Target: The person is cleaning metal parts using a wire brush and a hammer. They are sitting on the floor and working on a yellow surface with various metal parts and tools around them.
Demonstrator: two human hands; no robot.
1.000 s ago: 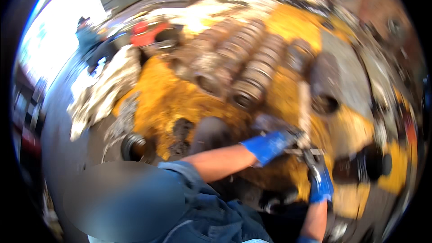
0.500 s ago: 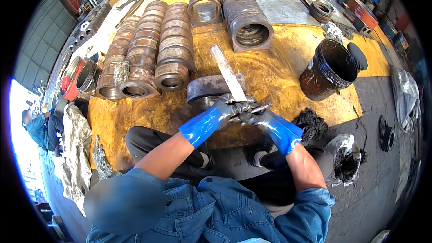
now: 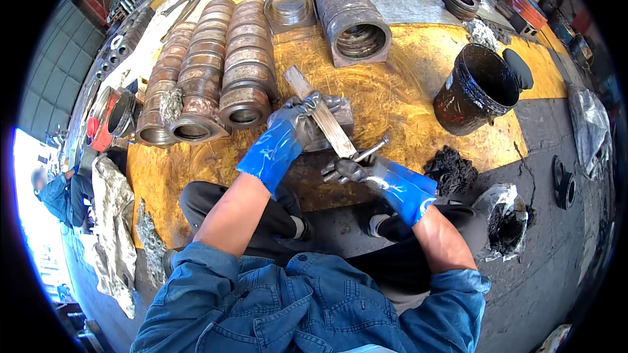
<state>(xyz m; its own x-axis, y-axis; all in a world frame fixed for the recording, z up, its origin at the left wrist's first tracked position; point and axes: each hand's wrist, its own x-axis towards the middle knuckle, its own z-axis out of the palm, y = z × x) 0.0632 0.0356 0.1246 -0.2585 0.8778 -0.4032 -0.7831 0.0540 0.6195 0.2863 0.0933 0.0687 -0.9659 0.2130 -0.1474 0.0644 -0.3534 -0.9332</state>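
Note:
Both hands wear blue gloves with blackened grey palms and fingers. My left hand (image 3: 302, 121) is closed round the middle of a flat, pale wooden strip (image 3: 332, 132), which slants from upper left to lower right. Beneath that hand, partly hidden, sits a greasy metal block (image 3: 341, 117). My right hand (image 3: 358, 170) is closed on slim metal rods (image 3: 374, 148) whose ends stick out past the fingers; their exact kind is unclear. The strip's lower end reaches the right hand's fingertips, and whether they touch it I cannot tell.
Rows of rusty ringed metal cylinders (image 3: 203, 72) lie at the left, and a larger ribbed cylinder (image 3: 356, 23) lies ahead. A grease-smeared black bucket (image 3: 451, 101) stands at right, near black fibrous waste (image 3: 451, 170) and an opened plastic bag (image 3: 507, 222). Another person (image 3: 55, 193) sits far left.
My left hand has moved up and left, away from the right, and now grips the wooden strip's middle. The strip has shifted left and down. My right hand has stayed nearly in place.

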